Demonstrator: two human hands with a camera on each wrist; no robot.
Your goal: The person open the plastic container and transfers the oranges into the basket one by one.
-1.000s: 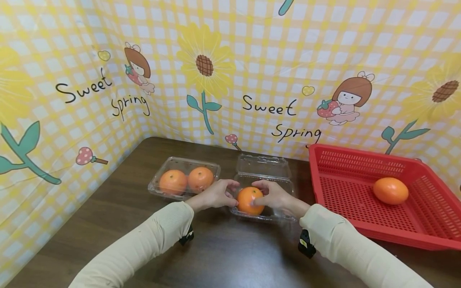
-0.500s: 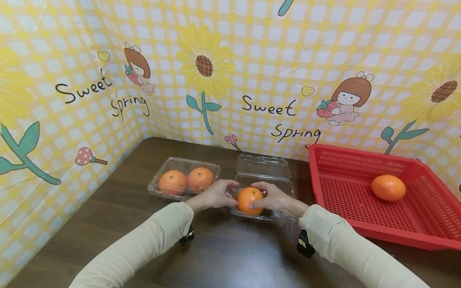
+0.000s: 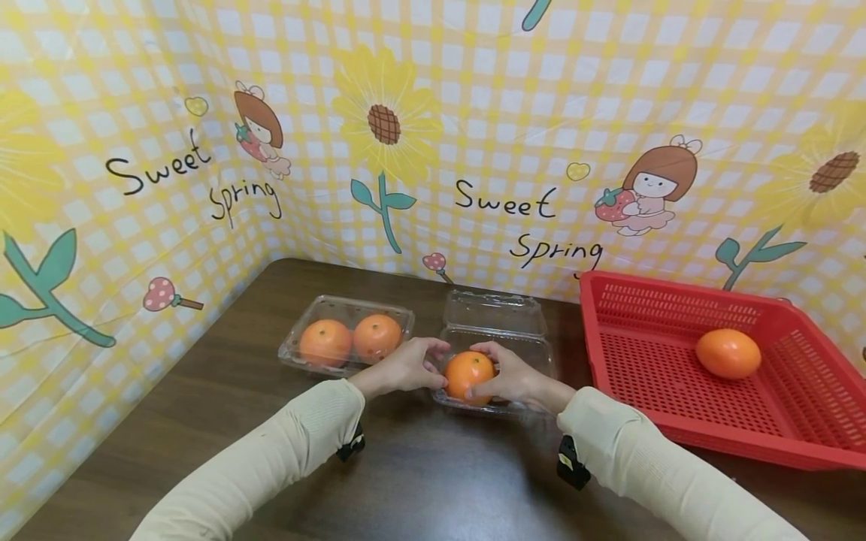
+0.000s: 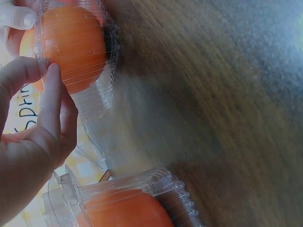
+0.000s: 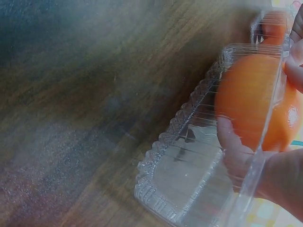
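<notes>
In the head view an orange [image 3: 465, 377] sits at the left end of a clear plastic clamshell box [image 3: 497, 410], whose lid [image 3: 495, 311] is folded back. My right hand [image 3: 516, 377] grips this orange from the right, its thumb reaching down inside the box wall in the right wrist view. At the box's left end is my left hand [image 3: 406, 366]. Thumb and forefinger of it pinch the box's rim beside the orange [image 4: 75, 49], as the left wrist view shows.
Left of the hands stands another clear box [image 3: 291, 353] with two oranges [image 3: 325, 343] inside. A red plastic basket [image 3: 629, 376] stands at the right, holding one orange fruit [image 3: 728, 353]. All rest on a dark wooden table [image 3: 433, 481] before a checked cloth [image 3: 433, 218].
My right hand's thumb has shifted slightly left along the orange. The fruit in the red basket has rolled a little to the left. My left hand stays in place.
</notes>
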